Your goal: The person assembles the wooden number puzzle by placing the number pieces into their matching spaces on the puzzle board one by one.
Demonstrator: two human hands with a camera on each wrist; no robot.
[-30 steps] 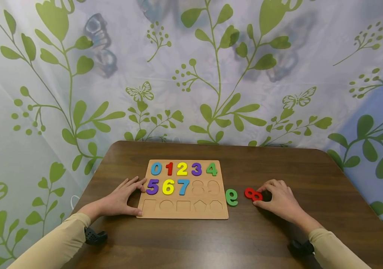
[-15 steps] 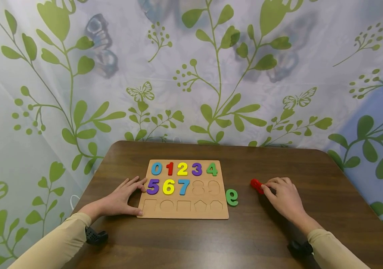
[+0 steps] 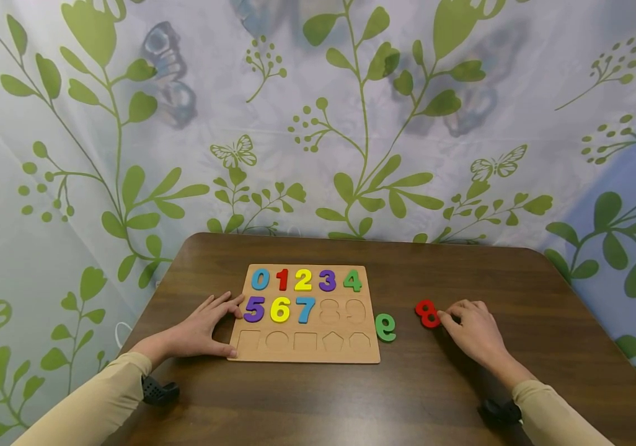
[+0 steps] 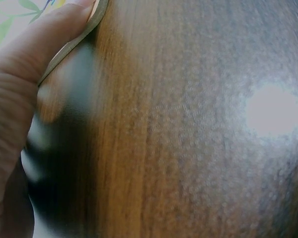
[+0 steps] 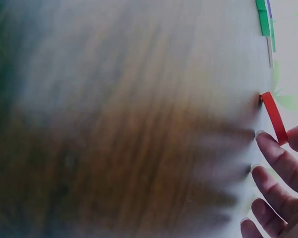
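In the head view my left hand (image 3: 201, 329) rests at the left edge of a wooden number board (image 3: 307, 356), fingers spread, with the thumb at its lower corner and a fingertip near the purple 5 (image 3: 253, 309). The thumb (image 4: 54, 32) lies along the board's edge in the left wrist view. Right of the board, my right hand (image 3: 473, 329) pinches a red number 8 (image 3: 427, 314) at its right side between thumb and finger. The red 8 (image 5: 274, 118) shows edge-on and tilted in the right wrist view. Between board and right hand lies a green 9 (image 3: 385, 327).
Digits 0 to 7, such as the yellow 6 (image 3: 280, 310), fill the top row and part of the middle row. Bare outlines of an 8 (image 3: 329, 311), a 9 and several shapes show. The board lies on a brown wooden table (image 3: 318, 402), with a leaf-patterned curtain (image 3: 318, 186) behind.
My right hand has shifted slightly right and turned the red 8: first lying slanted, then edge-on, now nearly upright as seen from the head. The left hand, board and green 9 stay put.
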